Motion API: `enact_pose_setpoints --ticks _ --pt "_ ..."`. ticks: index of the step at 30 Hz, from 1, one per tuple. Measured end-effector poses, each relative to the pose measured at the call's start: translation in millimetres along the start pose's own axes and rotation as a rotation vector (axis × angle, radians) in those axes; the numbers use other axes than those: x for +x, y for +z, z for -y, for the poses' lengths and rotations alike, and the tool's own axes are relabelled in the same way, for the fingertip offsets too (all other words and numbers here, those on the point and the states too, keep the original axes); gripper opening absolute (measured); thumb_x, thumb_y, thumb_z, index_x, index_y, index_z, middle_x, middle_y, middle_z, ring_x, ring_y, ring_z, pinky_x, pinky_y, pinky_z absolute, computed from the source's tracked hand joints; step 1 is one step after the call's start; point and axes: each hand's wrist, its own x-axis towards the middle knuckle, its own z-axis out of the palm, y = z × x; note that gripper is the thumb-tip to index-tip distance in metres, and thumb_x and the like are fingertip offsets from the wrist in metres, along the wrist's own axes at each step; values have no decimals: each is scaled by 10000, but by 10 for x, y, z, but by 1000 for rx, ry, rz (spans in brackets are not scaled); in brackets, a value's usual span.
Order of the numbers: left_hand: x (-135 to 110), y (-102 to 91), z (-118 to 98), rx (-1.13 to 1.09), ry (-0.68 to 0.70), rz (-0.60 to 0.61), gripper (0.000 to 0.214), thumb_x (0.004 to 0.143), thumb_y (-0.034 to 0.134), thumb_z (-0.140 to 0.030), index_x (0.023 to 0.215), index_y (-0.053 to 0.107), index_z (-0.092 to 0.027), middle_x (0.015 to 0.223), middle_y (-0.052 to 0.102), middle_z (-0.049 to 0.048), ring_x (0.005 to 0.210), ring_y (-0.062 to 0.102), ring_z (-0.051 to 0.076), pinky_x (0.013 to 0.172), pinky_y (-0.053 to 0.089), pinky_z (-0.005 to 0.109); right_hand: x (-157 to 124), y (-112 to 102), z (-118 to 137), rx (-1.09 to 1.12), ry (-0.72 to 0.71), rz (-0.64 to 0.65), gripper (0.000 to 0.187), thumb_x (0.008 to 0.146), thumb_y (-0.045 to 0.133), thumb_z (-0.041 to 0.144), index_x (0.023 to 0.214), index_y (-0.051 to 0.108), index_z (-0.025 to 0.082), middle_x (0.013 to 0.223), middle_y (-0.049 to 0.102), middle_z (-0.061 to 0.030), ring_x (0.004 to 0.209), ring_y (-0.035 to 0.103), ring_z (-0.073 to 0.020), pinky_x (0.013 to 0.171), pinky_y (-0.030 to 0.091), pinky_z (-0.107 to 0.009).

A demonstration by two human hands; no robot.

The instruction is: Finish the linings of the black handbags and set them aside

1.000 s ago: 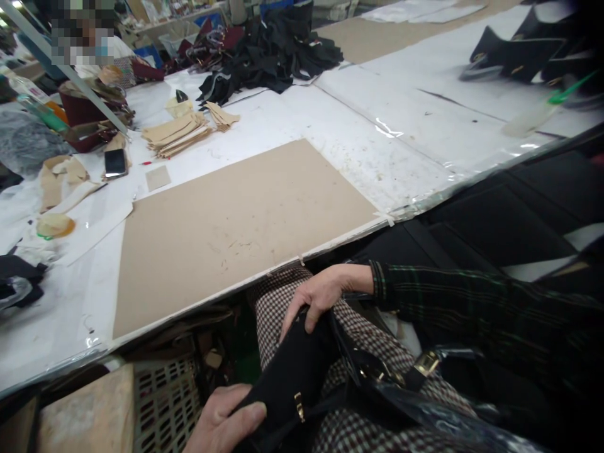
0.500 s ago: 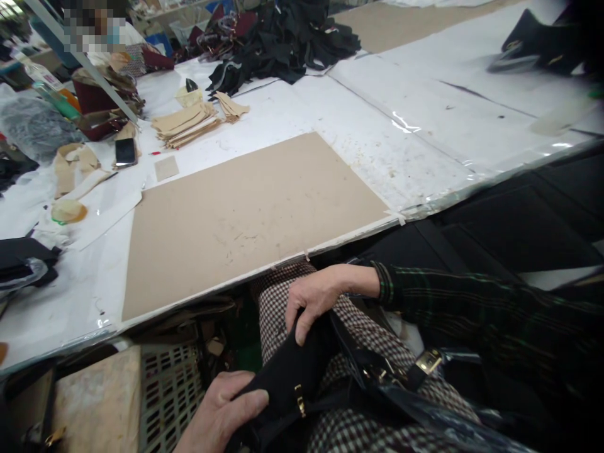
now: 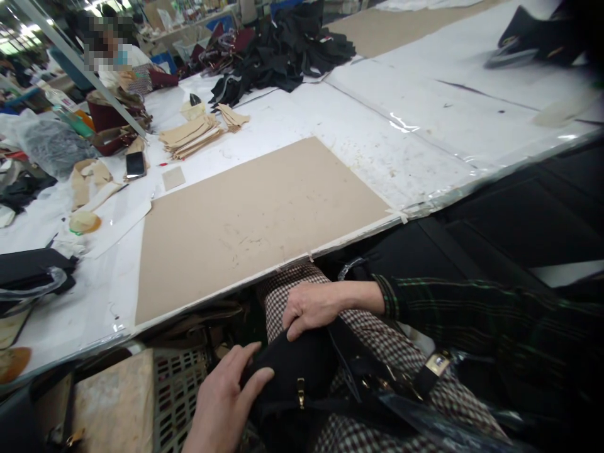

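A black handbag (image 3: 295, 368) with a small gold clasp lies across my checked lap, below the table edge. My right hand (image 3: 311, 308) pinches its upper edge, thumb on the near side and fingers curled over the far side. At the bag's left end is my left hand (image 3: 231, 390), its thumb and fingers spread around the black material; the fingertips partly disappear behind it. A black strap with a gold buckle (image 3: 438, 363) and some clear plastic wrap lie to the right of the bag on my lap.
The white table (image 3: 368, 126) carries a beige board (image 3: 255, 220), stacked tan pieces (image 3: 193, 134), a phone (image 3: 135, 164) and a black heap (image 3: 283, 53). A plastic crate (image 3: 177, 390) stands below at left. Another person (image 3: 125, 63) sits across the table.
My left hand has shifted slightly and its fingers have spread wider at the bag's end. The right hand keeps its pinch on the edge. The view has tilted a little.
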Motion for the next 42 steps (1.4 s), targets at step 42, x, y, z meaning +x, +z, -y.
enact_pose_setpoints --ticks 42 --pt "-257 103 98 -249 -58 -125 337 907 507 -464 946 725 -211 890 715 39 853 657 181 823 492 241 -107 21 -58 70 -70 6 269 919 553 402 979 743 221 879 726 -12 725 585 -116 615 339 -213"
